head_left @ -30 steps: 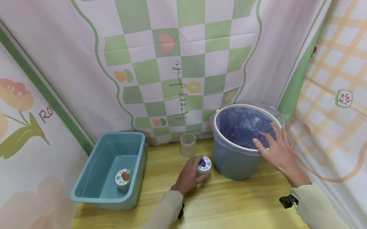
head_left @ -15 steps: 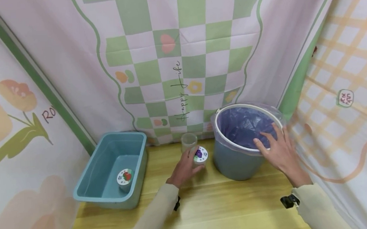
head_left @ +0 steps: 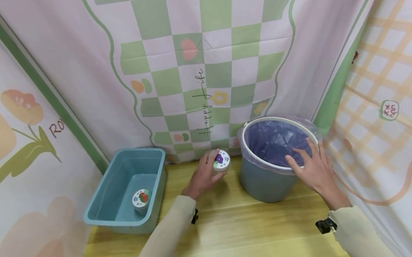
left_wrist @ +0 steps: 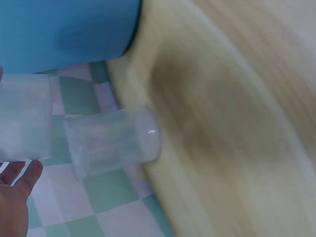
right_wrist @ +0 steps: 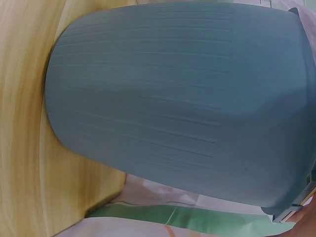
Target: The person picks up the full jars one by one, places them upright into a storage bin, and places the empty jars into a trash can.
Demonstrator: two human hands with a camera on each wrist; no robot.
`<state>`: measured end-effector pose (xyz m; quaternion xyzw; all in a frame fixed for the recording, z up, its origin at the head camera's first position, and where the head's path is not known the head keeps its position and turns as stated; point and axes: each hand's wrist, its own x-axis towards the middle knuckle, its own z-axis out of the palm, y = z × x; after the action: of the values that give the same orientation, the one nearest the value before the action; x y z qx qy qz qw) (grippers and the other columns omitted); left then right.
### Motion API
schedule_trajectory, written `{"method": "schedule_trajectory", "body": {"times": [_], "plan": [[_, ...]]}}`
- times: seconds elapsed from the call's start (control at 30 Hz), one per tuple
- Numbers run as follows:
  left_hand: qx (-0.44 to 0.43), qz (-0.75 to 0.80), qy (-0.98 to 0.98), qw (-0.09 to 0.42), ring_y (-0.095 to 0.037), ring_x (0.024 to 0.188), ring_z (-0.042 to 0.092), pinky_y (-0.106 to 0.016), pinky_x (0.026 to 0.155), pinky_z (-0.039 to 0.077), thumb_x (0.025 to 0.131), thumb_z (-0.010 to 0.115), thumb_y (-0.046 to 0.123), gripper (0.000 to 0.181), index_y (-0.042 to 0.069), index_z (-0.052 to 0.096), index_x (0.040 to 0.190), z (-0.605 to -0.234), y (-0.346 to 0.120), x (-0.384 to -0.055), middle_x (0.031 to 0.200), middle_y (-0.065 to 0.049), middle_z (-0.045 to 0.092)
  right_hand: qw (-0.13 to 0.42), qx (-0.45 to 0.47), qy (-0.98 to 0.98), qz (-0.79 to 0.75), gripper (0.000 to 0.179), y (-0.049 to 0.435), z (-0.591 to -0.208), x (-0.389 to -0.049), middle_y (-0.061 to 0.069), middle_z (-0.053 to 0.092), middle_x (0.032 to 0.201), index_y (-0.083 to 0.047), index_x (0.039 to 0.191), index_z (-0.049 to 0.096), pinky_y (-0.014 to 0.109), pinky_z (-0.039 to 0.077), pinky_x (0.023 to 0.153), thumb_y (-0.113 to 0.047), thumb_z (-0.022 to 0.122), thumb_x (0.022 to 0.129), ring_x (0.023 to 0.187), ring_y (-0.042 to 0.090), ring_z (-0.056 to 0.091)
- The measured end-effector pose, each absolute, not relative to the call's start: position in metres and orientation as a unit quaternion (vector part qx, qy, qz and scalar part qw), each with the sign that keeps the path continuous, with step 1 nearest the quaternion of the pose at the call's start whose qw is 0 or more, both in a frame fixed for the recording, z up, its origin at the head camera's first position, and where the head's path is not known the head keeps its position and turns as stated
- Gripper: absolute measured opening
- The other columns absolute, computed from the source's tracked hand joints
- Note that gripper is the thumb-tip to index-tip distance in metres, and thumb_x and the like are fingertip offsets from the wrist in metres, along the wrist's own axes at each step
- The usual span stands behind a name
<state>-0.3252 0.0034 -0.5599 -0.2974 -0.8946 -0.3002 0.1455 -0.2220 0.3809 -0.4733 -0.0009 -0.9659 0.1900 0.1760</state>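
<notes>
My left hand (head_left: 202, 176) grips a clear plastic jar (left_wrist: 24, 116) by its sides. Its white lid (head_left: 222, 161) bears a purple print. In the left wrist view the jar hangs above the wooden table, beside a clear plastic cup (left_wrist: 116, 140) that stands on it; the jar and hand hide this cup in the head view. Over the near right rim of a blue-grey bucket (head_left: 266, 184) rests my right hand (head_left: 316, 173), its fingers spread and reaching over the mouth. A translucent purple bag (head_left: 268, 140) lines the bucket.
A blue rectangular basin (head_left: 157, 182) stands on the table's left side. Inside it sits a jar with a white lid (head_left: 141, 197) printed with red fruit. Patterned cloth (head_left: 189, 86) hangs behind the table and along both sides.
My left hand has moved away from me and slightly left with the jar, from in front of the clear cup to over it. The right hand stays on the bucket rim.
</notes>
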Motion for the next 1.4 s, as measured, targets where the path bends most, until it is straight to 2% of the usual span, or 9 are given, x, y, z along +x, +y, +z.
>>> {"method": "schedule_trajectory", "body": {"times": [0.2, 0.43, 0.73, 0.97, 1.17, 1.4], "plan": [[-0.304, -0.303, -0.887, 0.169, -0.04, 0.146, 0.054, -0.051, 0.118, 0.052, 0.093, 0.09, 0.035, 0.098, 0.011, 0.035, 0.17, -0.535, 0.003, -0.334, 0.164, -0.027, 0.045, 0.175, 0.0, -0.966, 0.19, 0.07, 0.381, -0.473, -0.222, 0.027, 0.018, 0.179, -0.002, 0.146, 0.063, 0.091, 0.012, 0.117, -0.06, 0.048, 0.11, 0.166, 0.057, -0.001], [-0.307, -0.287, -0.887, 0.192, -0.039, 0.148, 0.052, -0.05, 0.121, 0.05, 0.095, 0.085, 0.043, 0.096, 0.009, 0.035, 0.169, -0.504, 0.003, -0.343, 0.164, -0.024, 0.045, 0.173, -0.002, -0.966, 0.191, 0.07, 0.381, -0.473, -0.222, 0.027, 0.018, 0.179, -0.002, 0.146, 0.063, 0.091, 0.012, 0.116, -0.06, 0.048, 0.11, 0.165, 0.058, 0.0], [-0.316, -0.303, -0.875, 0.206, -0.041, 0.151, 0.049, -0.054, 0.118, 0.052, 0.096, 0.086, 0.041, 0.098, 0.016, 0.03, 0.172, -0.473, 0.007, -0.352, 0.168, -0.025, 0.04, 0.173, -0.002, -0.966, 0.19, 0.071, 0.382, -0.473, -0.223, 0.028, 0.019, 0.179, -0.002, 0.146, 0.063, 0.092, 0.012, 0.116, -0.061, 0.048, 0.11, 0.165, 0.059, 0.001], [-0.328, -0.286, -0.873, 0.22, -0.038, 0.151, 0.049, -0.05, 0.12, 0.051, 0.097, 0.085, 0.042, 0.097, 0.016, 0.029, 0.173, -0.45, 0.019, -0.354, 0.168, -0.025, 0.04, 0.163, -0.004, -0.968, 0.193, 0.073, 0.382, -0.472, -0.223, 0.027, 0.015, 0.18, -0.002, 0.148, 0.062, 0.093, 0.01, 0.114, -0.062, 0.047, 0.11, 0.165, 0.059, -0.003], [-0.339, -0.279, -0.871, 0.221, -0.034, 0.156, 0.044, -0.046, 0.126, 0.045, 0.098, 0.083, 0.045, 0.1, 0.019, 0.025, 0.175, -0.434, 0.032, -0.355, 0.17, -0.021, 0.038, 0.16, -0.005, -0.968, 0.192, 0.073, 0.381, -0.472, -0.222, 0.027, 0.014, 0.18, -0.002, 0.149, 0.061, 0.093, 0.01, 0.114, -0.063, 0.046, 0.11, 0.165, 0.059, -0.003], [-0.356, -0.277, -0.864, 0.223, -0.031, 0.153, 0.046, -0.043, 0.123, 0.048, 0.098, 0.083, 0.045, 0.1, 0.018, 0.025, 0.174, -0.416, 0.05, -0.352, 0.172, -0.017, 0.036, 0.17, -0.004, -0.967, 0.19, 0.071, 0.381, -0.473, -0.222, 0.028, 0.018, 0.179, -0.003, 0.147, 0.063, 0.093, 0.011, 0.115, -0.062, 0.047, 0.11, 0.165, 0.058, -0.001]]}}
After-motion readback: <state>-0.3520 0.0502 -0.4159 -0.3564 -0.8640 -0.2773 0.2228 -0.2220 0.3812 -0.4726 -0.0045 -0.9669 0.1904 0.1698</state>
